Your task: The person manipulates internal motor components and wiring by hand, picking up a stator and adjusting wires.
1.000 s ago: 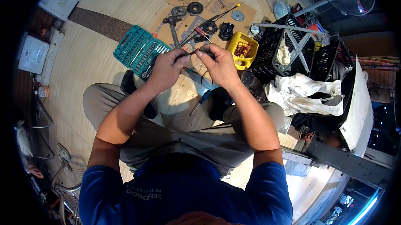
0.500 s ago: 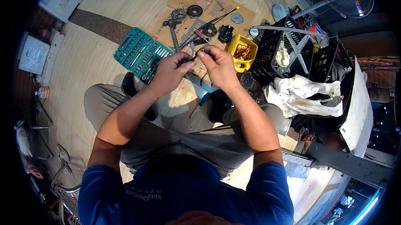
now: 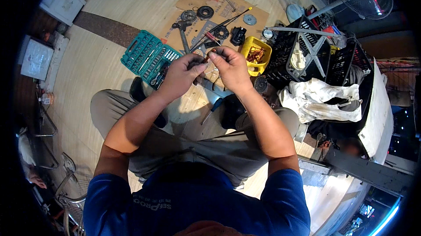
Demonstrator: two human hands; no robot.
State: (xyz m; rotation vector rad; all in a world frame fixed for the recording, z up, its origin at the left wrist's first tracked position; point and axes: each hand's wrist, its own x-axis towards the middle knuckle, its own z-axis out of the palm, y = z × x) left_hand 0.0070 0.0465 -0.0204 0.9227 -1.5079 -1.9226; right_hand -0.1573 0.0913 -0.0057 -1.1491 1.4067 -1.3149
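Both hands meet in front of me, above the cardboard. Between thumb and fingertips, my right hand (image 3: 233, 70) pinches a small copper-coloured part (image 3: 211, 55); its exact kind is too small to tell. My left hand (image 3: 180, 77) is closed with its fingertips against the same part, and its curled fingers partly hide it. A yellow cut-open container (image 3: 268, 60) with copper-coloured pieces (image 3: 255, 55) in it stands just right of my right hand. Left of my left hand lies an open green socket set (image 3: 142, 60). A red-handled screwdriver (image 3: 212, 37) rests beyond my fingers.
On the cardboard (image 3: 258, 13) lie a hammer (image 3: 183, 36), a black ring (image 3: 205, 12), a grey disc (image 3: 249, 19) and a black housing (image 3: 238, 36). A blue-handled screwdriver (image 3: 214, 108) lies between my feet. Black crates (image 3: 283, 45) and a white cloth (image 3: 313, 100) are at the right.
The copper-coloured part shows more plainly between my fingertips, slightly turned. My hands stay almost in place, and the whole view has shifted a little.
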